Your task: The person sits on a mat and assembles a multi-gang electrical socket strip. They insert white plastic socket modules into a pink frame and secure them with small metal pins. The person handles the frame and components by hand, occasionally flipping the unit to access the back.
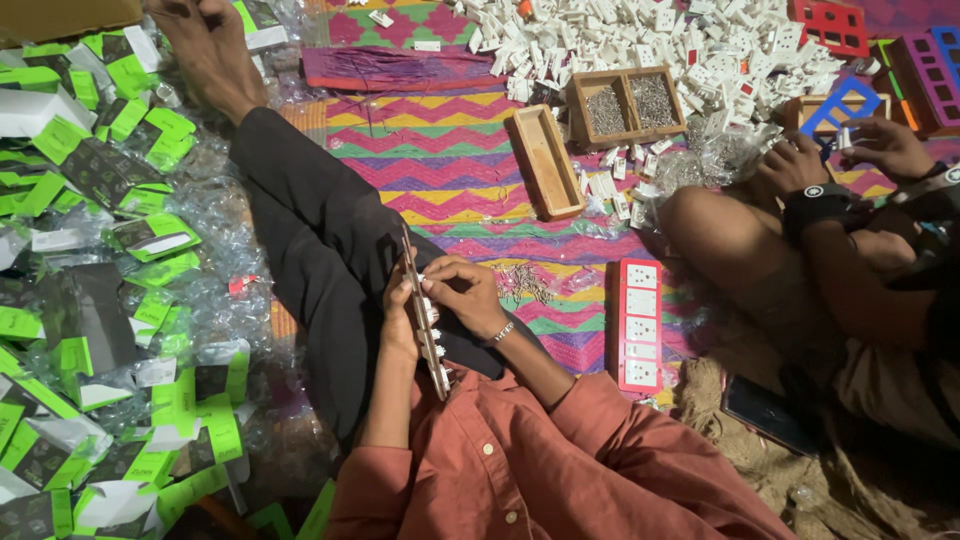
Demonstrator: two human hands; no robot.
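My left hand (400, 318) holds a long narrow socket strip panel (424, 318) edge-on over my lap, its lower end near my rust-coloured shirt. My right hand (466, 290), with a bracelet at the wrist, pinches a small white part against the strip's upper middle. A loose heap of small metal screws (520, 282) lies on the zigzag mat just right of my hands. A red-and-white socket panel (640, 325) lies flat further right.
My black-trousered leg (310, 230) stretches up-left. Green-and-black packages (110, 250) cover the left. Ahead lie an empty wooden tray (547, 160), a tray of screws (625, 100) and a pile of white parts (690, 45). A co-worker's hands (835, 160) work at the right, by a dark phone (770, 412).
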